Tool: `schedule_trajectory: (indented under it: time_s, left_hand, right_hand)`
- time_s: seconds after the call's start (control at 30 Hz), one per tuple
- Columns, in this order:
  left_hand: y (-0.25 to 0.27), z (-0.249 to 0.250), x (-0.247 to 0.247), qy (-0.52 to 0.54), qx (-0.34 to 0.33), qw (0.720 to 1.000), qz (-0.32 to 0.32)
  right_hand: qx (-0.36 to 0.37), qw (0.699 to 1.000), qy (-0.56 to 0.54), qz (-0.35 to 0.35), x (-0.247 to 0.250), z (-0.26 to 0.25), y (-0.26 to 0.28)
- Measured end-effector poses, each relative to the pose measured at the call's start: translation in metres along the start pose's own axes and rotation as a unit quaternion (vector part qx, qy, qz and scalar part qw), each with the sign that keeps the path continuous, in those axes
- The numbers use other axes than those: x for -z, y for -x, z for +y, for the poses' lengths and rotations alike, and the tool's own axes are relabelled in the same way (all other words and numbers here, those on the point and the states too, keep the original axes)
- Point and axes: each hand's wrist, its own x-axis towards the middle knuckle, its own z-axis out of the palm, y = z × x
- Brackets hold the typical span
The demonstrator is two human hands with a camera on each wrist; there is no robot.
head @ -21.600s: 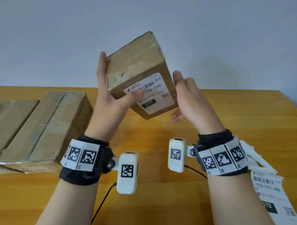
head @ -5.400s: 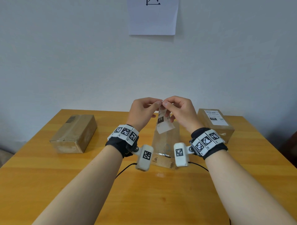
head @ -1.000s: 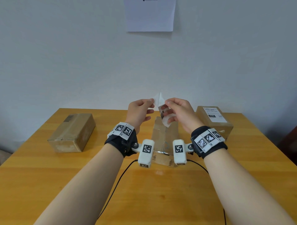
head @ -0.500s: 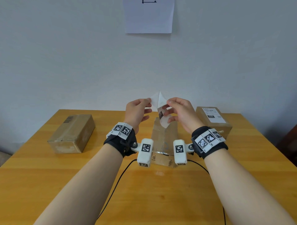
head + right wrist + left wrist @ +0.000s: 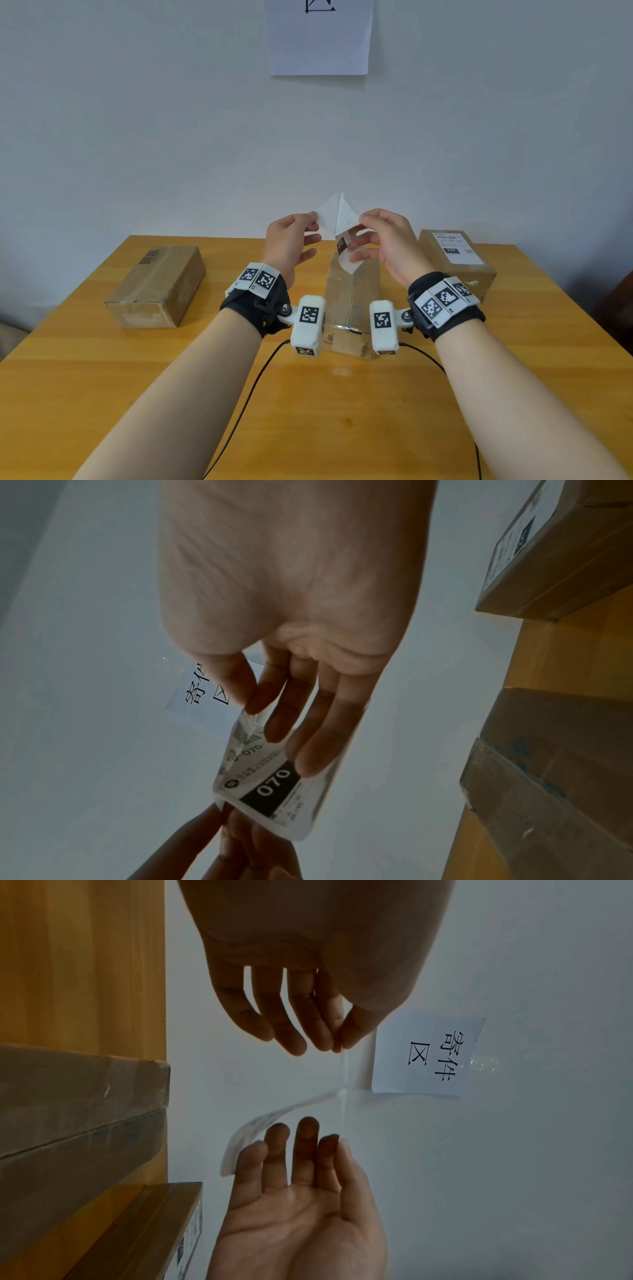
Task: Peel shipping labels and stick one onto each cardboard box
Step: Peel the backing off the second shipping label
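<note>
Both hands are raised over the middle cardboard box (image 5: 352,301). My left hand (image 5: 313,219) pinches a corner of the white backing sheet (image 5: 330,212) between thumb and forefinger (image 5: 337,1039). My right hand (image 5: 359,228) pinches the printed "070" shipping label (image 5: 344,251), which curls down under its fingers (image 5: 308,750). Backing and label still join at a peak between the hands. A plain box (image 5: 157,287) lies at the left. The right box (image 5: 479,277) carries a "220" label (image 5: 454,248) on top.
The boxes stand on a wooden table (image 5: 308,411) against a pale wall. A paper sign (image 5: 320,37) hangs on the wall above. Black cables (image 5: 246,397) trail from the wrist cameras across the near table.
Over the last second my hands have drawn slightly apart, and the white backing has opened further away from the printed label. The boxes have not moved.
</note>
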Motion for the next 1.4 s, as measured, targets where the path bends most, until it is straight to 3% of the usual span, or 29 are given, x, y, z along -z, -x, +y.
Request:
schedule_trajectory:
  time_s: [1.4]
  left_hand:
    - [-0.0048,-0.0026,0.009,0.026,0.018,0.999,0.039]
  right_hand:
    - [0.01,0.999,0.017,0.03,0.0023,-0.0017,0.0024]
